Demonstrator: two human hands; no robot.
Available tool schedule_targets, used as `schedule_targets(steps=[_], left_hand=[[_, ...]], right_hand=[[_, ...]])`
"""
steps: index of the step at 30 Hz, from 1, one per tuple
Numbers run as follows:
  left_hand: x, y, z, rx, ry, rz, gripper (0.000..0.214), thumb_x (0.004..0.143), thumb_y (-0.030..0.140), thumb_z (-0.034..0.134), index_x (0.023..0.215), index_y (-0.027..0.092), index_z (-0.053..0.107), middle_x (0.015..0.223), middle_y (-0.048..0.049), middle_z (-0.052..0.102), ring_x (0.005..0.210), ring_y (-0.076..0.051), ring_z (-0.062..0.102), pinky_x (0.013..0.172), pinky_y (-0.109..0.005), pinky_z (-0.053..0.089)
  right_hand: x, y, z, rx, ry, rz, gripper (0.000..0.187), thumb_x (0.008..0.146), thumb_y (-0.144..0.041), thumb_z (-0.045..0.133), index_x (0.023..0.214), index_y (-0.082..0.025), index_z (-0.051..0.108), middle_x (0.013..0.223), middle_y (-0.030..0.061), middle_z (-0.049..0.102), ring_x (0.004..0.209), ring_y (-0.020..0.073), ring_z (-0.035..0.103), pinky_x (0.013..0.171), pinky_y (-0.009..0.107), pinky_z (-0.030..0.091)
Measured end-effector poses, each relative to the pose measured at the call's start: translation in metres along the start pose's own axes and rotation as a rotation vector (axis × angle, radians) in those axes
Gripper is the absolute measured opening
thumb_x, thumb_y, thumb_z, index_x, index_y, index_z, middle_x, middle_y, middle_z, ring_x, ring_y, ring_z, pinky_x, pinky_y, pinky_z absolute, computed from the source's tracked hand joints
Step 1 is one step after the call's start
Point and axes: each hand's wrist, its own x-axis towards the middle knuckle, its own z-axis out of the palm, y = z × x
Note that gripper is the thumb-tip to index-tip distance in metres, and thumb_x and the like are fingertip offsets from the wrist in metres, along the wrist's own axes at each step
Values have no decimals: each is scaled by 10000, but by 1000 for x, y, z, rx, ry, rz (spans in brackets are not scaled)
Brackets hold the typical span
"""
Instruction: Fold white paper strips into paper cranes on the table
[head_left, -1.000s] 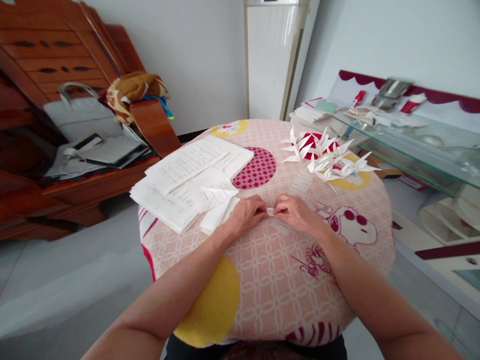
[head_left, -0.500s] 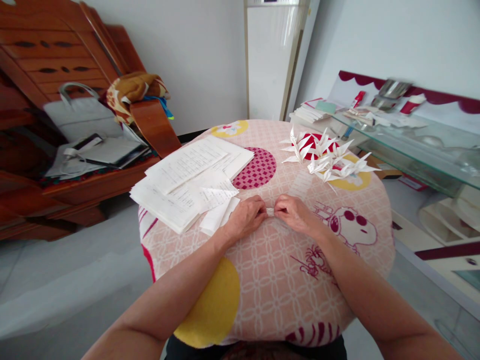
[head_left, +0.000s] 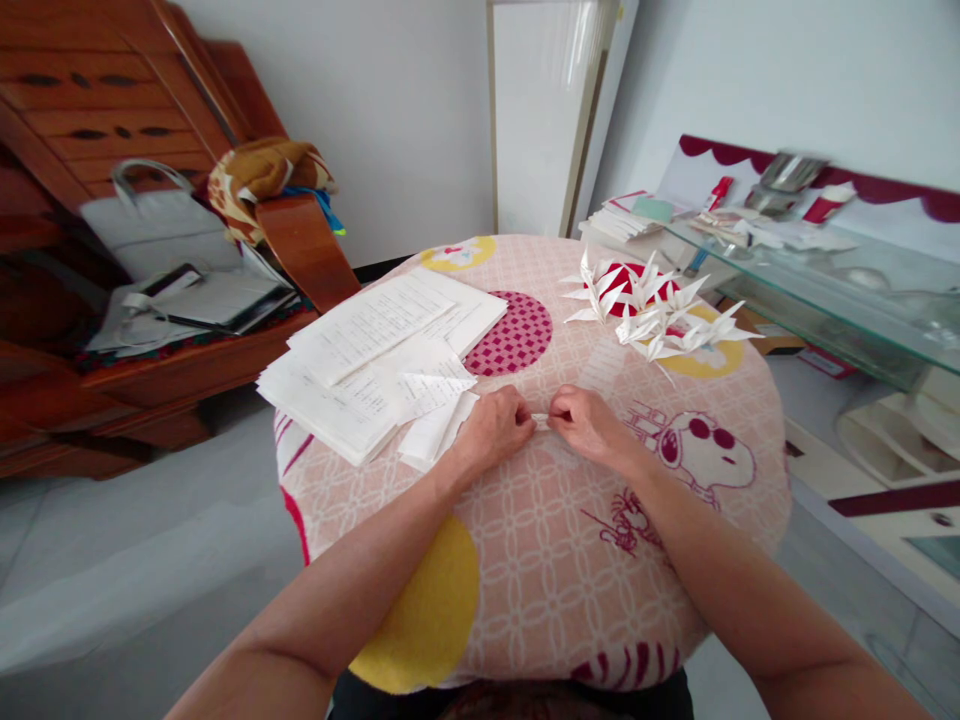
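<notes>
My left hand (head_left: 493,428) and my right hand (head_left: 587,422) meet at the middle of a round table covered by a pink patterned cloth (head_left: 540,560). Both hands are closed, pinching a small folded piece of white paper (head_left: 540,420) between their fingertips; most of it is hidden by the fingers. Just left of my left hand lie loose cut paper pieces (head_left: 435,425) and a stack of printed sheets (head_left: 375,360). Several finished white paper cranes (head_left: 652,315) sit in a cluster at the far right of the table.
A wooden bench (head_left: 150,330) at the left carries a grey bag (head_left: 154,225), papers and a bundled brown cloth. A glass shelf (head_left: 825,290) with a metal bowl, bottles and papers runs along the right. A white tall cabinet (head_left: 544,115) stands behind the table.
The hands stay together on the small paper with only slight finger movement. The view has shifted a little upward.
</notes>
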Motion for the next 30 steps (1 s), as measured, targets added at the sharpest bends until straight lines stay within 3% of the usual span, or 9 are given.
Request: schedule_targets(steps=[30], left_hand=[[3, 6, -3, 3, -6, -45, 114, 788, 275, 657, 747, 176, 695, 810, -58, 703, 755, -202, 636, 661, -295, 410]], right_hand=[[1, -6, 3, -47, 31, 65, 216, 747, -19, 635, 595, -164, 584, 703, 31, 603, 667, 145, 536, 642, 265, 379]])
